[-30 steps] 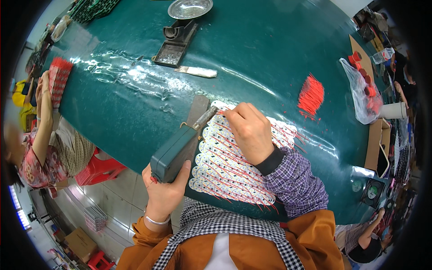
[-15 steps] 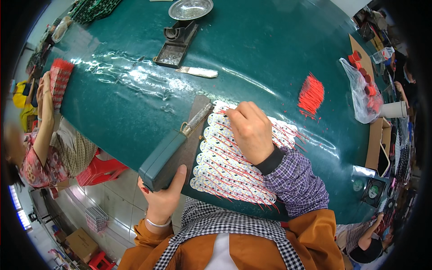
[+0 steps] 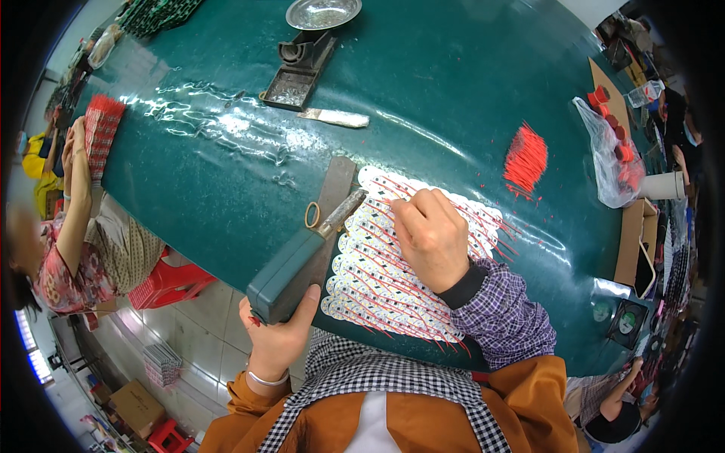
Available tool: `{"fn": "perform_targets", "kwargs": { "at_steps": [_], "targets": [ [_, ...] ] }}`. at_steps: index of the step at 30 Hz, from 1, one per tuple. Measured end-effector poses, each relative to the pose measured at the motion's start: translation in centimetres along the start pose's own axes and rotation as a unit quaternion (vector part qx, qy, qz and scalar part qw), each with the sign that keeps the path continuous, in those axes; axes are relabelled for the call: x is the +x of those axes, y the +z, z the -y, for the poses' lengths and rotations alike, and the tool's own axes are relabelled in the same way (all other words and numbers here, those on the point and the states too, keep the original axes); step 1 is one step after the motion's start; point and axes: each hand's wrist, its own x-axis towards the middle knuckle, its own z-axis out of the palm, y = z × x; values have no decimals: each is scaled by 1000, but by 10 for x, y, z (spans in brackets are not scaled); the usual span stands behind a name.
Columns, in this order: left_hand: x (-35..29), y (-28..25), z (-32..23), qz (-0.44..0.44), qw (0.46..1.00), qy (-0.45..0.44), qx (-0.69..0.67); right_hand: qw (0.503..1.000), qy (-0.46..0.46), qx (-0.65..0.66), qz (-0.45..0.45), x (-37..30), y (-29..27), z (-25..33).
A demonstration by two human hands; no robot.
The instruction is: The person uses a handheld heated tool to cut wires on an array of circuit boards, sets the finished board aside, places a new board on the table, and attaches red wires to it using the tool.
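My left hand is wrapped around the rear of a green box-shaped tool with a silvery metal tube, possibly a soldering iron. Its thumb lies along a dark flat bar under the tool. The tube's tip is over the left edge of a panel of round white circuit boards, with thin red wires running across it. Above the panel's upper part, my right hand has thumb and forefinger pinched at the end of a red wire; the fingers partly hide it.
A pile of short red wires lies right of the panel on the green table. Beyond are a flat blade, a dark tray and a metal dish. At left, another person's hands touch a bundle of red-wired boards.
The tool's tip has moved down and to the right, coming closer to my right hand. My right hand has shifted slightly down and right, from one row of boards to the following one.
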Motion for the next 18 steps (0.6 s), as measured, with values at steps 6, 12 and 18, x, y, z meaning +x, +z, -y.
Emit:
{"fn": "perform_targets", "kwargs": {
  "at_steps": [6,12,18],
  "targets": [
    [1,2,-3,21,1000,-1,-3,1000,0,-3,-3,0,0,-1],
    [0,3,-3,25,1000,-3,-1,1000,2,8,-19,0,2,-1],
    [0,2,-3,20,1000,-2,-6,1000,-6,-3,-26,-1,4,-3]
  ]
}}
